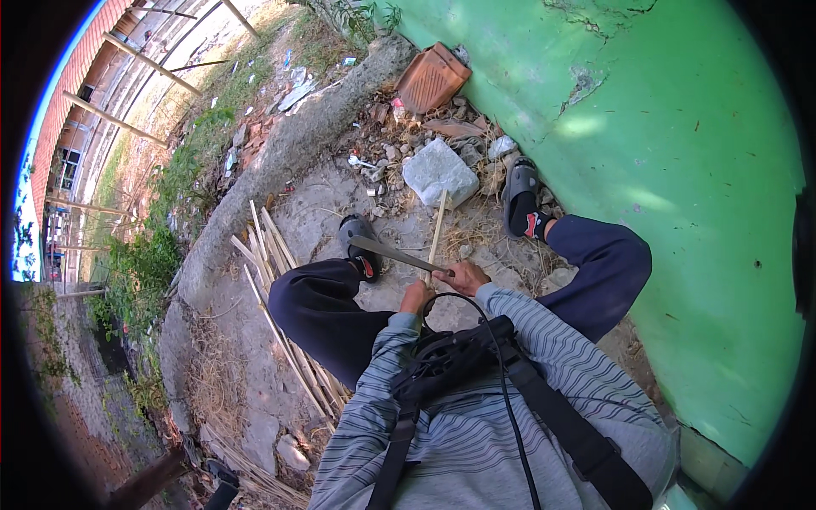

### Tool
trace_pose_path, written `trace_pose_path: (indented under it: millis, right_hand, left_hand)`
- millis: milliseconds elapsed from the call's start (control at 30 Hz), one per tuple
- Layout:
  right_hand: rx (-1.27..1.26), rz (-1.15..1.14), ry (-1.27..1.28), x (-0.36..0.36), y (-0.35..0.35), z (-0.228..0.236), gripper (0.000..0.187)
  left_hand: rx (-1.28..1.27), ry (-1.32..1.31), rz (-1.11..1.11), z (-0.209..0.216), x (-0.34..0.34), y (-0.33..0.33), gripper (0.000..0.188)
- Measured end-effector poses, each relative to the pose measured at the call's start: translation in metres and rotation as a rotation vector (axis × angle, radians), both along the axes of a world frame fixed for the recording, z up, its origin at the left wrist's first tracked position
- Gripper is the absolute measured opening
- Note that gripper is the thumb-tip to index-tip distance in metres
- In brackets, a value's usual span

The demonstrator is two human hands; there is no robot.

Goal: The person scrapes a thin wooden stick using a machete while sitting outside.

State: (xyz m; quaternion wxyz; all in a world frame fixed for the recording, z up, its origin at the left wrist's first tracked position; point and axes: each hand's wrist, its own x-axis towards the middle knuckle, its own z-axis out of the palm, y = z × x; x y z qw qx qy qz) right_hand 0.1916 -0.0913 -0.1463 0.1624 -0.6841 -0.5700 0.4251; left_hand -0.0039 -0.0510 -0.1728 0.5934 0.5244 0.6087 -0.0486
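Observation:
Between my knees, my right hand (465,278) is closed round the handle end of a long knife (391,252). Its dark flat blade points left, toward my left shoe. My left hand (416,296) is closed round the near end of a thin pale bamboo strip (438,228), partly hidden by the hand. The strip runs away from me, its far end over a pale stone block (440,172). Knife and strip cross just beyond my hands; I cannot tell if the blade touches the strip. A bundle of split bamboo strips (276,246) lies on the ground beside my left leg.
A green wall (680,161) rises close on my right. A low concrete ridge (280,144) curves along the left, with plants beyond it. Rubble and a reddish-brown tile (432,78) lie ahead. A black cable (501,365) loops over my chest, near my hands.

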Motion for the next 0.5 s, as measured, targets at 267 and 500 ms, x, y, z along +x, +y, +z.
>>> trace_pose_path:
  millis: [267,500]
  right_hand:
    - [-0.15,-0.149,-0.089,0.008,0.014,-0.02,0.093]
    - [-0.142,-0.132,-0.1,0.017,0.011,-0.027,0.088]
  left_hand:
    - [0.139,0.072,-0.166,-0.012,0.012,0.006,0.035]
    - [0.24,0.128,-0.274,-0.016,0.018,0.006,0.039]
